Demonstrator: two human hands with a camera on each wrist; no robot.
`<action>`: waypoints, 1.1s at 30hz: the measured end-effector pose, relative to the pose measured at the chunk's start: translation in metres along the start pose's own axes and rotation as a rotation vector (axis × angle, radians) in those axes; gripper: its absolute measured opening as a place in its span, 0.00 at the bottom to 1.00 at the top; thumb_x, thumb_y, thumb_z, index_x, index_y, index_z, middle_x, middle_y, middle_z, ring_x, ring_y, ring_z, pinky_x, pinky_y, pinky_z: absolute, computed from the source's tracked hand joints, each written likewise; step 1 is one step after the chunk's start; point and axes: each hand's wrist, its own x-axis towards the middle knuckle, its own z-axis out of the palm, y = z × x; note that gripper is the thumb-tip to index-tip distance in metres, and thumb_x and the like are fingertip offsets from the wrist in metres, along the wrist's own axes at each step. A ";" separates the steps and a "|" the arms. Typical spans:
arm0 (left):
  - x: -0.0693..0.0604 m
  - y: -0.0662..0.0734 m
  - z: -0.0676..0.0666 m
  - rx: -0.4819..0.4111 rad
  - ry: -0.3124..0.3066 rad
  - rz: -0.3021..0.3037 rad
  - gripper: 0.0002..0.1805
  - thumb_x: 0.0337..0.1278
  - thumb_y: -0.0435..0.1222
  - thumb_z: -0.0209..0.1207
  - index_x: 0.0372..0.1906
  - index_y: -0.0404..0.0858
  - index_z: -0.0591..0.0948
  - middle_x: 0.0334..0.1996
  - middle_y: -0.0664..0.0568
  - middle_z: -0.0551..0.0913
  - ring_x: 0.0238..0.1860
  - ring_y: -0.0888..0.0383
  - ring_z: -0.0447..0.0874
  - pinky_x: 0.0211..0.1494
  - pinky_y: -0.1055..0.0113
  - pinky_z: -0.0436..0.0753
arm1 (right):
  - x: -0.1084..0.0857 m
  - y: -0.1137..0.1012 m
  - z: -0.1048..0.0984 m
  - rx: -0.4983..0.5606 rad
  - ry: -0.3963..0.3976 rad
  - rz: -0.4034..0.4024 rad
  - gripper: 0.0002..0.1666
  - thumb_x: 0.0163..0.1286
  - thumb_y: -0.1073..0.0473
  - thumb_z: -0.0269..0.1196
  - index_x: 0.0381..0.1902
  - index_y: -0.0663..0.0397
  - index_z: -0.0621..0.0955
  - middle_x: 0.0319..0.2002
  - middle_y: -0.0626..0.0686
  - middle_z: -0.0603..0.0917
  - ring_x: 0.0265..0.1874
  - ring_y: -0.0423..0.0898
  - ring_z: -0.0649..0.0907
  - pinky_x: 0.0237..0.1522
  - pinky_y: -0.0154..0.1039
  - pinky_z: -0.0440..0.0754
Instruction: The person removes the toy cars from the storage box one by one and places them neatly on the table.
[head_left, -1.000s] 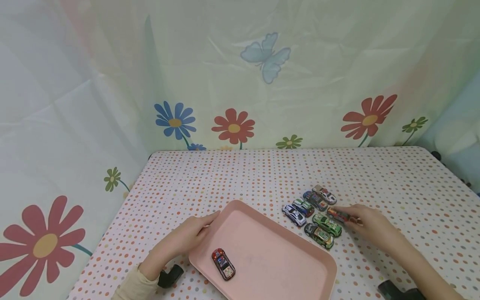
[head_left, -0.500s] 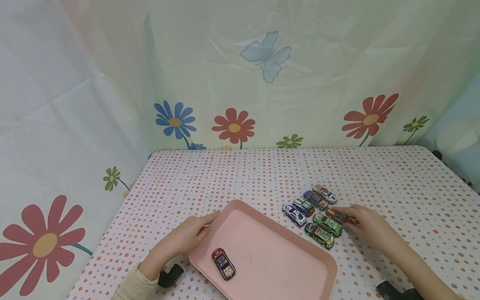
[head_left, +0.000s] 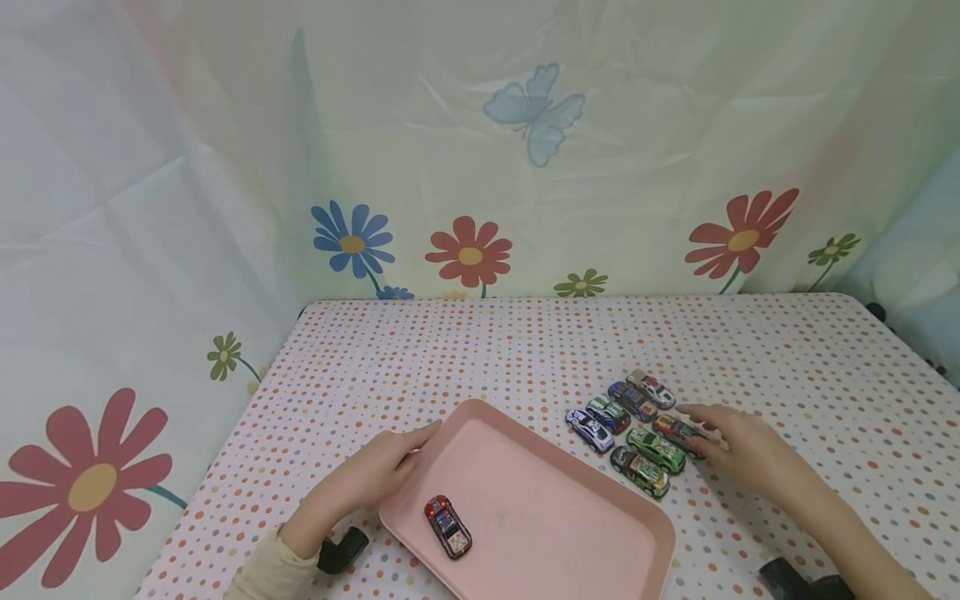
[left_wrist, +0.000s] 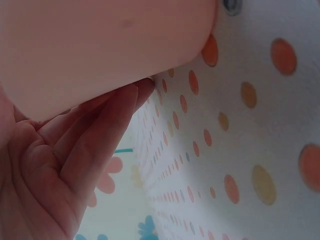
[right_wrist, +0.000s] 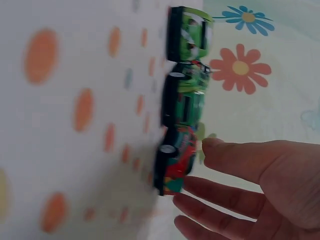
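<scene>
My left hand (head_left: 372,471) lies against the left wall of the pink tray (head_left: 532,450). In the left wrist view its straight fingers touch the tray's outer side; the thumb is hard to make out there. Inside the tray, toward its left end, sits a red and dark toy car (head_left: 448,527). My right hand (head_left: 742,446) is spread beside a red toy car (right_wrist: 177,157) with green and yellow markings. The right wrist view shows its thumb apart from that car, with the fingers close to its rear end. Whether a fingertip touches it, I cannot tell.
Left of the red car stand a green toy car (head_left: 655,450) and a dark green-yellow one (head_left: 639,472). Behind them a second row includes a white-and-black car (head_left: 588,430), a blue one (head_left: 632,400) and a white-red one (head_left: 651,389). A dotted cloth (head_left: 450,350) covers the table.
The fingers of my right hand have parted from the red car, which now shows more of its body. The left hand and the tray have stayed in place.
</scene>
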 end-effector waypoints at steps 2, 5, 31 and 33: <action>0.000 0.000 0.000 0.002 0.002 -0.004 0.24 0.66 0.25 0.47 0.66 0.31 0.67 0.25 0.51 0.76 0.18 0.67 0.61 0.36 0.66 0.72 | 0.002 -0.004 -0.008 -0.017 0.014 -0.016 0.26 0.59 0.64 0.66 0.55 0.68 0.75 0.46 0.69 0.78 0.39 0.63 0.79 0.36 0.58 0.75; 0.001 0.001 0.000 0.005 0.008 -0.004 0.23 0.65 0.25 0.47 0.65 0.31 0.67 0.34 0.44 0.80 0.20 0.67 0.64 0.36 0.66 0.72 | 0.008 -0.014 -0.020 -0.014 0.043 -0.060 0.27 0.60 0.64 0.66 0.56 0.69 0.74 0.49 0.70 0.77 0.44 0.65 0.77 0.39 0.59 0.75; -0.001 0.001 -0.001 0.003 0.016 0.012 0.23 0.66 0.25 0.47 0.66 0.31 0.67 0.53 0.38 0.77 0.25 0.66 0.69 0.37 0.66 0.72 | 0.051 -0.148 -0.011 0.086 0.103 -0.428 0.26 0.62 0.63 0.66 0.59 0.54 0.77 0.50 0.56 0.80 0.47 0.52 0.79 0.40 0.46 0.78; 0.000 0.001 0.000 0.009 0.019 0.015 0.23 0.66 0.25 0.47 0.66 0.31 0.67 0.53 0.39 0.77 0.27 0.65 0.71 0.37 0.66 0.73 | 0.051 -0.154 -0.005 0.087 0.086 -0.436 0.26 0.62 0.63 0.65 0.59 0.52 0.77 0.50 0.55 0.80 0.48 0.52 0.79 0.43 0.46 0.78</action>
